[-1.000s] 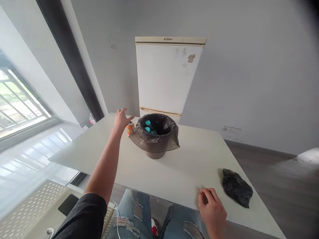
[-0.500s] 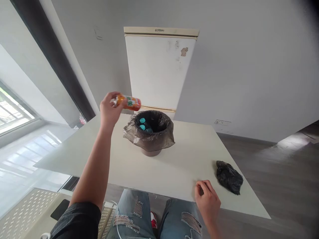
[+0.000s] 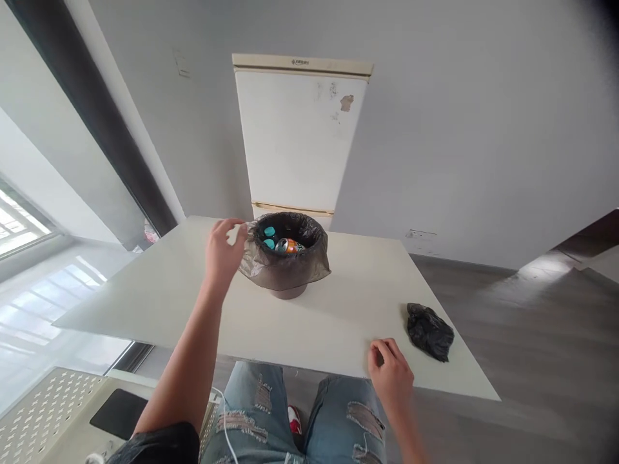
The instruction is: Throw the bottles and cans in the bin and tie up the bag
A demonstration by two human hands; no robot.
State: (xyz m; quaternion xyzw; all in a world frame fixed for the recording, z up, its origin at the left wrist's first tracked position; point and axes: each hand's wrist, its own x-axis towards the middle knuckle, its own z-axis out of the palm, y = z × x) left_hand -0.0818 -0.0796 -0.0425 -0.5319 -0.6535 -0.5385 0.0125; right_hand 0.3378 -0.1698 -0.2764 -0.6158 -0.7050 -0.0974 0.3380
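A small bin [image 3: 288,293] stands on the white table, lined with a dark translucent plastic bag [image 3: 290,274] folded over its rim. Inside it lie an orange drink can [image 3: 293,245] and bottles with teal caps [image 3: 269,231]. My left hand [image 3: 226,251] is empty at the bag's left edge, thumb and fingers apart; whether it touches the plastic I cannot tell. Curled loosely at the table's front edge, my right hand [image 3: 391,368] shows nothing in its closed fingers. A crumpled black plastic bag [image 3: 429,332] lies just to its right.
Behind the white table [image 3: 333,322] stands a fridge [image 3: 300,135] against the grey wall. At lower left, a dark phone-like slab [image 3: 118,412] lies on a pale perforated surface [image 3: 48,412]. A white cable [image 3: 226,419] hangs over my jeans.
The orange can has left my left hand and now lies inside the bin. That hand has dropped lower beside the bag. My right hand keeps its curled pose; the view has shifted slightly.
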